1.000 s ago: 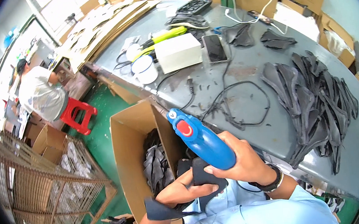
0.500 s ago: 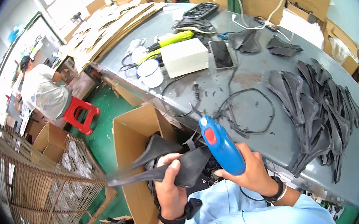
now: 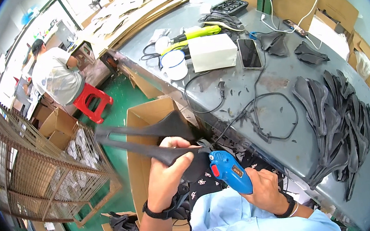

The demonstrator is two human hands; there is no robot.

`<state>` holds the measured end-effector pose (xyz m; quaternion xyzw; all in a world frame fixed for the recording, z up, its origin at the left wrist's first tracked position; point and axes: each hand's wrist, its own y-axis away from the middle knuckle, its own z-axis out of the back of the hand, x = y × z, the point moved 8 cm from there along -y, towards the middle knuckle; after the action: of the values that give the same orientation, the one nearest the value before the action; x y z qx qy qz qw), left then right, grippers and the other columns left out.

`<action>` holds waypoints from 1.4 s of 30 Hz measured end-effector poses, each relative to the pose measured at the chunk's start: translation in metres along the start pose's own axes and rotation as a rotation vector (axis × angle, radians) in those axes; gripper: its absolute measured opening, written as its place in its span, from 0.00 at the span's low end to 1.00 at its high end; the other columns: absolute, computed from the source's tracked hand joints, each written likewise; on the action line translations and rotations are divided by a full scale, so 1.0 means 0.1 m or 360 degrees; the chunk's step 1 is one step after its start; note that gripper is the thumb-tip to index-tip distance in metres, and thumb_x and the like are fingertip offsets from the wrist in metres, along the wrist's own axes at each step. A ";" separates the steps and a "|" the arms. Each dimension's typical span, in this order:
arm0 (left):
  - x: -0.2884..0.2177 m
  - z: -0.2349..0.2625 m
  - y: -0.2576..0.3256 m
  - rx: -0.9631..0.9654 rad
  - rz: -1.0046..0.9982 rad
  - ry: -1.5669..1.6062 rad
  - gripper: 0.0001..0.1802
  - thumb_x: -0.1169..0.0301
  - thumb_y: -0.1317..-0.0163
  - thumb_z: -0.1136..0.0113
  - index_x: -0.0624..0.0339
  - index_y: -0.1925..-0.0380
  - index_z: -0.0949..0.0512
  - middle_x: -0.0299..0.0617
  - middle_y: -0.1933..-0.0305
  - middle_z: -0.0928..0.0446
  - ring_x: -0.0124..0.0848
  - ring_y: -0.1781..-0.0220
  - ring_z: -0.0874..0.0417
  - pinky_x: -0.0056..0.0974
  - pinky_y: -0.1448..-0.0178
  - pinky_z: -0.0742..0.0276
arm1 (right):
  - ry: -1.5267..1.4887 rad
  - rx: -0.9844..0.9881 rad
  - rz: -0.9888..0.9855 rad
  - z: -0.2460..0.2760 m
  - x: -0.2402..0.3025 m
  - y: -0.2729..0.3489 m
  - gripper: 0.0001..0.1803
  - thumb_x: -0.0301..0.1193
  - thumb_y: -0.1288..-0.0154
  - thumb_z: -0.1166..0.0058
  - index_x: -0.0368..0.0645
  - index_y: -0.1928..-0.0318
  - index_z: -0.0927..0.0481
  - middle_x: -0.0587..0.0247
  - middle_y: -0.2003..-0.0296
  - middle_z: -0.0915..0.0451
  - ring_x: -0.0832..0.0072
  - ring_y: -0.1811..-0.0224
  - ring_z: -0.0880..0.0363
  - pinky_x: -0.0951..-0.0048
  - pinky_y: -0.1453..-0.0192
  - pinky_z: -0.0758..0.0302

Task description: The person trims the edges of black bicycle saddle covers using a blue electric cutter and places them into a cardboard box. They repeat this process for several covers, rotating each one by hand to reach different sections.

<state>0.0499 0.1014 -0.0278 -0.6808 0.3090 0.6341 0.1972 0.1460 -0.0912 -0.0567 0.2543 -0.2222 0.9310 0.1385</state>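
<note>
Off the near edge of the worktop (image 3: 281,116), the left hand (image 3: 166,179) pinches a forked grey cutout (image 3: 164,156) between closed fingers, apparently steadying it beside the blue power tool (image 3: 230,172) wrapped by the right hand (image 3: 264,191)

Our left hand (image 3: 167,177) pinches a dark two-armed piece (image 3: 148,150) over a cardboard box (image 3: 142,177); right hand (image 3: 265,189) grips a blue handheld tool (image 3: 230,172), nose against or just beside the piece, we can't tell. Dark pieces (image 3: 331,121) heaped on grey table (image 3: 243,89). Leftward, a person (image 3: 56,77) on a red stool (image 3: 93,103).
</note>
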 end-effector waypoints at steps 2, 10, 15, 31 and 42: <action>0.10 -0.06 -0.07 0.0079 0.0021 -0.0148 0.11 0.74 0.46 0.40 0.62 0.64 0.27 0.36 0.63 0.24 0.20 0.61 0.27 0.26 0.58 0.31 | -0.0009 0.0026 0.0011 -0.02 0.00 0.01 0.29 0.31 0.60 0.29 0.37 0.57 0.29 0.56 0.78 0.23 0.60 0.81 0.24 0.64 0.74 0.31; 1.40 0.65 -0.44 -0.0424 0.0456 0.0495 0.10 0.67 0.37 0.44 0.58 0.59 0.28 0.37 0.61 0.21 0.27 0.64 0.19 0.33 0.63 0.22 | 0.0027 -0.0071 -0.0409 0.10 -0.37 0.08 0.30 0.37 0.56 0.27 0.36 0.58 0.32 0.50 0.76 0.22 0.56 0.75 0.19 0.64 0.72 0.24; 2.10 1.56 -0.97 -0.0736 0.0370 0.0878 0.14 0.61 0.37 0.42 0.57 0.57 0.27 0.42 0.61 0.20 0.34 0.59 0.19 0.39 0.58 0.21 | 0.0013 0.0026 -0.0491 0.05 -0.41 0.13 0.31 0.38 0.56 0.27 0.37 0.58 0.32 0.50 0.76 0.22 0.56 0.74 0.19 0.64 0.71 0.24; 1.37 -0.78 -0.58 0.0691 0.0348 0.0098 0.14 0.64 0.33 0.47 0.62 0.54 0.26 0.43 0.60 0.21 0.31 0.59 0.19 0.33 0.56 0.24 | -0.0025 -0.0152 -0.0426 0.14 -0.35 0.26 0.31 0.38 0.57 0.27 0.36 0.57 0.27 0.53 0.73 0.21 0.58 0.72 0.19 0.64 0.68 0.24; 1.28 -3.17 -0.63 0.1036 0.0703 0.0487 0.21 0.64 0.35 0.46 0.70 0.51 0.34 0.51 0.56 0.27 0.39 0.56 0.20 0.41 0.52 0.20 | -0.0263 -0.0425 -0.0391 0.50 -0.37 0.57 0.28 0.33 0.57 0.31 0.39 0.54 0.27 0.56 0.76 0.21 0.60 0.74 0.19 0.65 0.68 0.24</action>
<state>0.3283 -0.0838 -0.1242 -0.5867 0.6575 0.4220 0.2132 0.1765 -0.1699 -0.0576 0.3344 -0.3215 0.8454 0.2647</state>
